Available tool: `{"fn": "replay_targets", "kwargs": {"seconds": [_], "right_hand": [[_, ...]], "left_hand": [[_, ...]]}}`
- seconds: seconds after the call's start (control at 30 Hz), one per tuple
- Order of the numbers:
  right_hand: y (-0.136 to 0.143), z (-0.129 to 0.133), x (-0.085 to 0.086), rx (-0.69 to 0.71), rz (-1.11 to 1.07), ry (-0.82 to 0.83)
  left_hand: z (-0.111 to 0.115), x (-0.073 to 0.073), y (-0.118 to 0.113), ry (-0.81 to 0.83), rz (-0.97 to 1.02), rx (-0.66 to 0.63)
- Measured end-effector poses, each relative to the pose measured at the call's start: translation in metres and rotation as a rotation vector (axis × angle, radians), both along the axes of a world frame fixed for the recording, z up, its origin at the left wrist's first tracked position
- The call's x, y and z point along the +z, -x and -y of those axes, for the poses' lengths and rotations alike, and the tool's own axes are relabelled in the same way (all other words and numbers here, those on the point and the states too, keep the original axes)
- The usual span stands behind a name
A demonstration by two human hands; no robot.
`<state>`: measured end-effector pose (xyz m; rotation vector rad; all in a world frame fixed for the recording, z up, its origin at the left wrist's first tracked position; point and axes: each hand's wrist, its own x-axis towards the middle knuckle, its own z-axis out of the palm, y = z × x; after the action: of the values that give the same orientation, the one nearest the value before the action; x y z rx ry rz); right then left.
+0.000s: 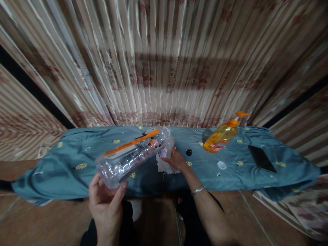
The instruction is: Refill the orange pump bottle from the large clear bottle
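Note:
My left hand (107,198) grips the base of a large clear plastic bottle (123,167) with an orange and white label. The bottle lies tilted in the air, its neck end up and to the right. At that end my right hand (174,160), with a silver bangle at the wrist, closes around a small clear bottle (169,140) with a whitish label. The big bottle's neck overlaps it, so I cannot tell whether the two touch. Below my right fingers a crumpled white tissue (167,167) shows. A small black cap (189,152) lies just right of that hand.
A pump bottle of yellow liquid (220,136) stands back right on the blue patterned cloth (99,150). A round white cap (221,165) and a dark phone (261,159) lie nearer. Striped curtains (159,68) hang behind; black poles flank the table.

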<state>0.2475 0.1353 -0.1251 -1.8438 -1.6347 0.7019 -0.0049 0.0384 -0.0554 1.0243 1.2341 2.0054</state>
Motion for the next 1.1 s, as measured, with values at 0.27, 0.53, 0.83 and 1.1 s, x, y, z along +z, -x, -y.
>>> {"fn": "replay_targets", "kwargs": {"seconds": [0.27,0.53,0.83,1.1], "right_hand": [[0.0014,0.0010,0.0084,-0.007,0.016,0.022],[0.0000,0.0004,0.0040,0.010,0.004,-0.012],[-0.0007,0.0003,0.0001,0.008,0.006,-0.021],[-0.0013,0.0006,0.0027,0.013,0.009,-0.006]], "left_hand": [[0.0009,0.0012,-0.0002,-0.031,0.027,-0.026],[0.0001,0.0002,0.0003,-0.027,0.009,-0.002],[0.0018,0.0014,-0.0009,-0.006,-0.013,-0.002],[0.0014,0.0019,-0.0012,-0.009,0.014,-0.006]]}}
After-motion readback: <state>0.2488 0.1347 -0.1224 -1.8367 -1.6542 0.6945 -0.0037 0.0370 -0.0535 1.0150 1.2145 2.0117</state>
